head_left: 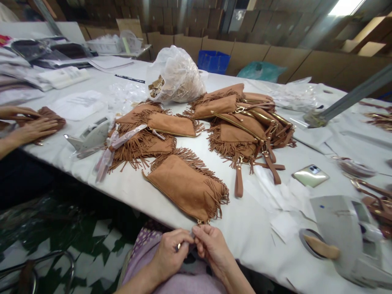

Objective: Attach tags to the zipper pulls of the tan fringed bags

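A brown fringed pouch lies at the table's front edge, its metal-ringed corner pointing at my hands. My left hand is closed, with a small dark metallic piece showing between its fingers. Beside it my right hand pinches at the pouch's corner; what its fingertips hold is too small to make out. The fingertips of both hands nearly meet. Behind this pouch are a pile of fringed pouches on the left and another pile with gold zips on the right, a brown wrist strap hanging from it.
A tape dispenser stands at the right, near a phone. Another dispenser is at the left. A stuffed plastic bag sits behind the piles. At far left, another person's hands rest on a brown item. A metal pole slants at right.
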`<act>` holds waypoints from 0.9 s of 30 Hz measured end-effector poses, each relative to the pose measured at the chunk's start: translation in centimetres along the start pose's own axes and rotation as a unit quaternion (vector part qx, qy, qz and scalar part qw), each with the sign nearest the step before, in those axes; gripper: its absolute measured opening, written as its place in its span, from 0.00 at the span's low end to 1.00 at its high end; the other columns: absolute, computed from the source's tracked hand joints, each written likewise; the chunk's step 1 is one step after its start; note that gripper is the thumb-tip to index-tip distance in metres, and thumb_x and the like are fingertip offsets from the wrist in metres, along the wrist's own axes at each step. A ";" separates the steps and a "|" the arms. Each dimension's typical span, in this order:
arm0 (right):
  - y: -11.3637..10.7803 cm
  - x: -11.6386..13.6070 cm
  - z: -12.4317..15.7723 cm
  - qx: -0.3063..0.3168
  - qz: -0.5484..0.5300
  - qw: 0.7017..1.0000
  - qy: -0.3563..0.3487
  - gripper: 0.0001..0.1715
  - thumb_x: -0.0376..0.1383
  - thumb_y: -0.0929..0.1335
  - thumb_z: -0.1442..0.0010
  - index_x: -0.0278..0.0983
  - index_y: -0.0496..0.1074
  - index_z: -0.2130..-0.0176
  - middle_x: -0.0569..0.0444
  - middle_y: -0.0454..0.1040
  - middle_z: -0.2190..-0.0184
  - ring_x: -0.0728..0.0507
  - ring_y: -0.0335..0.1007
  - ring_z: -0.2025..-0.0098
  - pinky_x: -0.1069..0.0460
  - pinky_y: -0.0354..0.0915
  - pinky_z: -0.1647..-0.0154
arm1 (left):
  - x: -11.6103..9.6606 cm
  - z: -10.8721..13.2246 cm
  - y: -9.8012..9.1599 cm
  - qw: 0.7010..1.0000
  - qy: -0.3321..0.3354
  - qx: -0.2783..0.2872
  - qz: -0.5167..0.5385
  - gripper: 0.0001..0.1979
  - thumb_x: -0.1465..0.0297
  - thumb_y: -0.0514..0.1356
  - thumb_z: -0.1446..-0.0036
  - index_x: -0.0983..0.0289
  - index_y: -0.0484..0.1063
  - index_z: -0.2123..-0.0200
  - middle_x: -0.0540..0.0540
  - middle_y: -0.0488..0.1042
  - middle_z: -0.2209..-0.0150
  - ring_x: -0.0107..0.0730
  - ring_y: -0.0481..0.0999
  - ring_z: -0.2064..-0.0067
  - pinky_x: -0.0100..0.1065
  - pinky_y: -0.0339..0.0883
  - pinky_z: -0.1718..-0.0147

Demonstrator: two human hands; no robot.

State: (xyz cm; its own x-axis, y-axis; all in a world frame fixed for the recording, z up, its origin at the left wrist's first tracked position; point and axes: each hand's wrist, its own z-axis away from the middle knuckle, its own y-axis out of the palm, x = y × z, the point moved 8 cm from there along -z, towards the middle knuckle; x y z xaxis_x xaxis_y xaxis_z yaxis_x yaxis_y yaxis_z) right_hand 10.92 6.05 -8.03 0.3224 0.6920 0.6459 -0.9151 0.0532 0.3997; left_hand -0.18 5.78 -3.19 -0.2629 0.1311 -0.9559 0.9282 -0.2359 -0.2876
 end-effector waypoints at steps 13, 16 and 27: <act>-0.8 0.2 -0.4 -0.029 0.069 0.997 -0.037 0.24 0.50 0.73 0.53 0.34 0.66 0.81 0.61 0.65 0.90 0.56 0.52 0.90 0.58 0.44 0.88 | 3.9 1.5 1.7 0.834 -0.332 0.000 0.441 0.17 0.54 0.55 0.45 0.62 0.64 0.64 0.55 0.77 0.71 0.31 0.76 0.72 0.29 0.66 0.73; -0.8 0.2 -0.5 -0.037 0.081 0.995 -0.045 0.25 0.50 0.73 0.54 0.34 0.66 0.82 0.62 0.63 0.91 0.56 0.50 0.90 0.58 0.43 0.88 | 4.3 1.4 2.6 0.833 -0.384 0.048 0.395 0.27 0.45 0.48 0.45 0.63 0.65 0.61 0.55 0.75 0.73 0.26 0.71 0.79 0.24 0.58 0.84; -1.2 -0.1 -0.5 -0.063 -0.010 0.998 -0.029 0.26 0.54 0.70 0.50 0.33 0.69 0.76 0.60 0.65 0.89 0.57 0.48 0.91 0.58 0.40 0.90 | 4.3 0.9 3.6 0.875 -0.338 0.067 0.340 0.22 0.49 0.60 0.50 0.65 0.66 0.72 0.41 0.60 0.88 0.15 0.45 0.90 0.25 0.35 0.91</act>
State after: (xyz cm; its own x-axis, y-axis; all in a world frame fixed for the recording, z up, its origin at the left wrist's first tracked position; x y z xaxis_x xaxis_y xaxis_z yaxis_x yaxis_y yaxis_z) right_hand 11.81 6.29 -8.91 0.3508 0.6477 0.6764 -0.9305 0.1597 0.3297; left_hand 1.81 4.64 -8.40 0.2009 -0.6720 -0.7128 0.9027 -0.1557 0.4011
